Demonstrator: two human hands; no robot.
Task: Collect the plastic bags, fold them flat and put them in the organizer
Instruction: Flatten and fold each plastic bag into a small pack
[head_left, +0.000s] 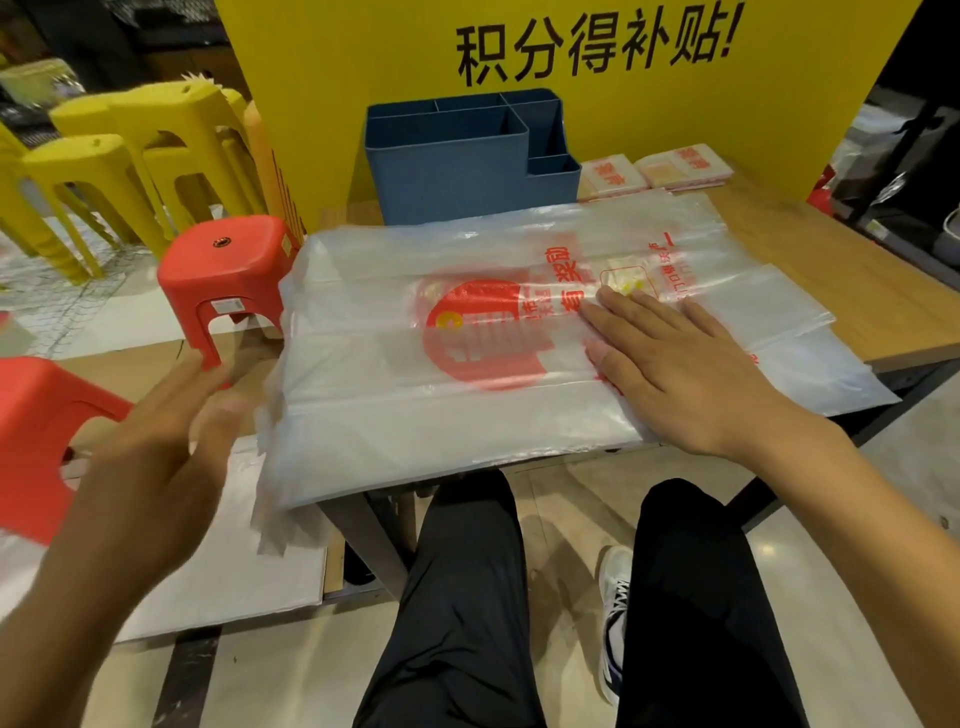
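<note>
Translucent white plastic, printed in red with a large round logo and Chinese characters too creased to read in full, covers most of a wooden table (841, 291): a plastic shopping bag (415, 405) lies spread flat at the centre of the view, its left edge hanging over the table's side. At 12 o'clock, a yellow display board (332, 104) carries bold black lettering, "积分得补贴!". A dark blue plastic organizer (447, 176) with several compartments stands in front of the board, just beyond the bag's far edge. At 1 o'clock, folded bags (675, 166) with red print lie in two small flat stacks beside the organizer. The person's right hand (691, 374) presses flat on the bag's print, fingers straight and together, gripping nothing. The left hand (156, 441), blurred, hangs at 8 o'clock with fingers spread loosely near the bag's overhanging edge; whether it touches the plastic cannot be told. Red plastic stools (228, 280) stand at 9 o'clock, yellow ones behind.
</note>
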